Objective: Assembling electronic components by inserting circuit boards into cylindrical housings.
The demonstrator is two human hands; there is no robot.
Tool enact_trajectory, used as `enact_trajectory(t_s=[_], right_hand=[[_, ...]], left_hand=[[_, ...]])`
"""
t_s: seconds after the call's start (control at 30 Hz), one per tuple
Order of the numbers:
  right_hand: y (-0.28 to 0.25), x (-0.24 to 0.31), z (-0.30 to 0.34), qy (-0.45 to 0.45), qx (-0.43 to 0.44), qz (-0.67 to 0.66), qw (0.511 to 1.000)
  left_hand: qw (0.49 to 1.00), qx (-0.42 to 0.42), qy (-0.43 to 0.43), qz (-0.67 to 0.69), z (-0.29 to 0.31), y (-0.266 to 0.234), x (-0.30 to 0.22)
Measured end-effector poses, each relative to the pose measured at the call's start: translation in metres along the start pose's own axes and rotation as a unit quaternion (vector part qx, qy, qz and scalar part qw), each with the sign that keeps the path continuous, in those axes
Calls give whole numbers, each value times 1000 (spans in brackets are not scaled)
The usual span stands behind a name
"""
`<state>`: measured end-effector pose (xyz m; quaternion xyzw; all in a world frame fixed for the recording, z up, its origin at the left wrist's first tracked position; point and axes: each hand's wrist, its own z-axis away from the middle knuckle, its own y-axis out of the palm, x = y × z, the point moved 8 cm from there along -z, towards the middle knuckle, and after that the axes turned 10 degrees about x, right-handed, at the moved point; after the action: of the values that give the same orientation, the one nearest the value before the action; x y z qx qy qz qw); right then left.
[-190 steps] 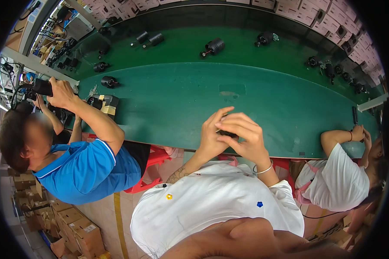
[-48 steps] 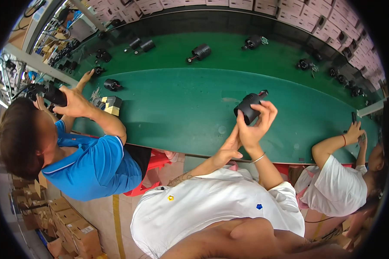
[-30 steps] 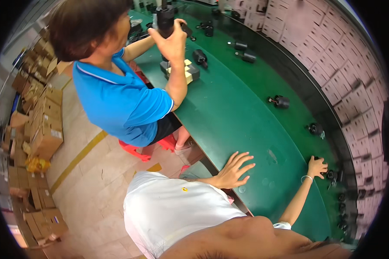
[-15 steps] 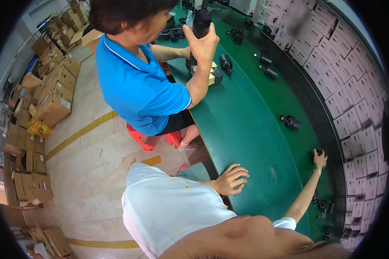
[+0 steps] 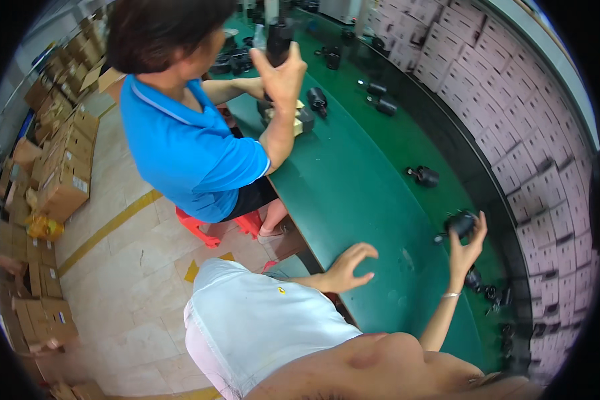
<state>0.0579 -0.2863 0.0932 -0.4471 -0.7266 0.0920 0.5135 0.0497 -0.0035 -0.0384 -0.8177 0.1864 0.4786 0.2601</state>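
Observation:
Over the green belt on the right, my right hand point(image 5: 467, 248) grips a black cylindrical part point(image 5: 460, 225) between thumb and fingers. A short narrower stem on the part points left, toward the bench. My left hand point(image 5: 348, 268) is at the near edge of the green bench point(image 5: 360, 200), its fingers apart and curved, with nothing in it. Another black cylindrical part with a stem point(image 5: 425, 177) lies on the belt beyond my right hand. More dark parts point(image 5: 492, 291) lie nearer, beside my right forearm.
A co-worker in a blue shirt point(image 5: 187, 147) sits at the far left, holding a black upright tool point(image 5: 279, 41) over a dark block with yellowish pieces point(image 5: 303, 119). Stacked white boxes point(image 5: 507, 120) line the right side. Cardboard boxes point(image 5: 67, 180) stand on the floor at left.
My right hand has lifted the black cylindrical part off the belt and brought it left toward the bench. My left hand has turned, thumb and fingers spreading apart.

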Motion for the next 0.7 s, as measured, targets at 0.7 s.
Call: enact_trajectory(t_s=[0.7], right_hand=[[24, 40, 157, 120, 39, -405, 906]], left_hand=[[846, 329, -39, 418, -37, 46, -90]])
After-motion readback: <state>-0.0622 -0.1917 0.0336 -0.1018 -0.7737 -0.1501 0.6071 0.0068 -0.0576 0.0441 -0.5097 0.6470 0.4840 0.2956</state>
